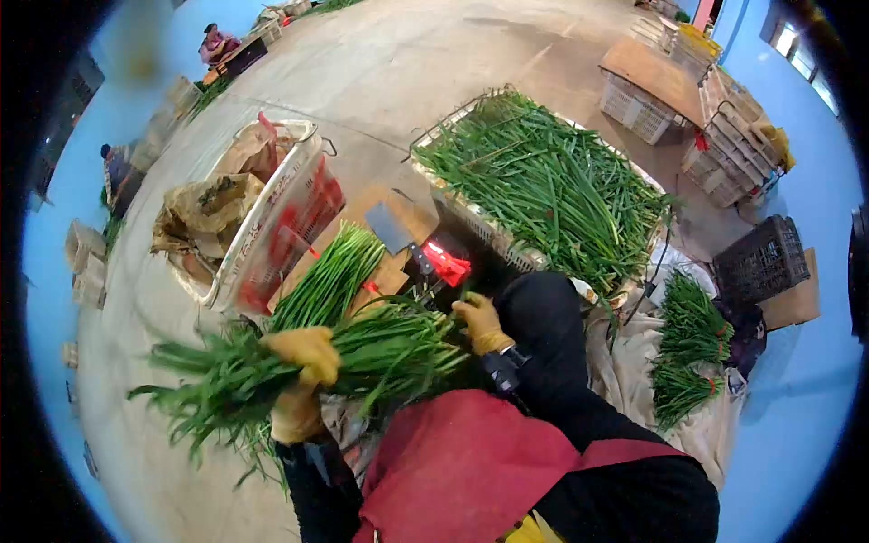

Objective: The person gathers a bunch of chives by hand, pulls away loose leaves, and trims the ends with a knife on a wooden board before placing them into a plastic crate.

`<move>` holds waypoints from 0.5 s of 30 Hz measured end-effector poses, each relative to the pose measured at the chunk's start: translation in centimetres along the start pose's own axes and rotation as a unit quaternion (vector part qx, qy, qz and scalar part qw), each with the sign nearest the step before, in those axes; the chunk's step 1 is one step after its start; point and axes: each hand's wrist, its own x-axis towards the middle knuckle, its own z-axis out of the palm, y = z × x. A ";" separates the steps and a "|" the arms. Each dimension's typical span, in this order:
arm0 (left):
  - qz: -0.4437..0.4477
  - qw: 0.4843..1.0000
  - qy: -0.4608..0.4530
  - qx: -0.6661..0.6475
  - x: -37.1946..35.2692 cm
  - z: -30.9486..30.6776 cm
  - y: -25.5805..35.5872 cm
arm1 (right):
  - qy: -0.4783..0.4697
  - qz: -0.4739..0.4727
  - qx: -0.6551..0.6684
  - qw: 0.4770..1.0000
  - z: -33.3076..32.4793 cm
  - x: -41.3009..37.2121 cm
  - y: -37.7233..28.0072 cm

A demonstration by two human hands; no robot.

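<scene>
Red apron (462, 471) fills the bottom centre. At lower left, the gloved left hand (303, 371) has its fingers closed round a scallion bunch (398, 348) that lies across mid-frame, leaves fanning left. Further right, the gloved right hand (480, 324) curls at the bunch's cut end; whether it grips cannot be told. Above lies a cleaver (391, 226), and at upper right a tray (453, 118) heaped with greens.
</scene>
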 end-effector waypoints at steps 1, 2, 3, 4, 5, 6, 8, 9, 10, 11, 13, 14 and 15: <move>-0.173 0.977 0.106 0.069 0.0 2.9 1.2 | 0.034 -0.097 -0.102 0.989 -0.1 0.9 0.4; -0.261 0.957 0.121 0.029 0.3 5.0 1.6 | 0.014 -0.103 -0.037 0.994 -0.4 1.3 1.0; -0.343 0.929 0.138 -0.010 0.7 6.1 1.6 | -0.008 -0.109 0.028 0.994 0.3 0.7 -1.2; -0.422 0.884 0.195 -0.047 -0.6 5.6 0.0 | -0.037 -0.186 -0.004 0.982 0.2 1.2 -2.1; -0.448 0.873 0.190 -0.033 -1.4 5.3 -0.7 | -0.070 -0.221 -0.031 0.972 -0.1 1.1 -3.8; -0.423 0.895 0.130 0.045 -1.6 5.3 -1.1 | -0.087 -0.181 -0.017 0.979 -0.1 0.3 -5.7; -0.375 0.910 0.043 0.170 -2.5 4.9 -2.8 | -0.116 -0.126 0.015 0.985 0.1 -1.2 -8.8; -0.368 0.912 0.009 0.179 -4.0 3.1 -5.4 | -0.148 -0.154 0.003 0.977 0.3 -0.7 -10.3; -0.367 0.911 -0.036 0.187 -5.7 1.1 -7.9 | -0.170 -0.177 -0.004 0.969 0.1 -0.3 -11.2; -0.375 0.905 -0.042 0.198 -5.3 1.7 -6.8 | -0.186 -0.180 -0.014 0.966 -0.6 -1.3 -11.1; -0.346 0.886 -0.036 0.306 -4.2 3.2 -4.2 | -0.201 -0.166 -0.018 0.965 0.0 -0.8 -11.8; -0.266 0.857 -0.059 0.438 -4.1 3.8 -4.0 | -0.245 -0.167 -0.074 0.952 0.8 -0.8 -12.5; -0.045 0.758 -0.102 0.643 -4.2 4.4 -5.3 | -0.281 -0.170 -0.128 0.936 1.5 -1.0 -13.6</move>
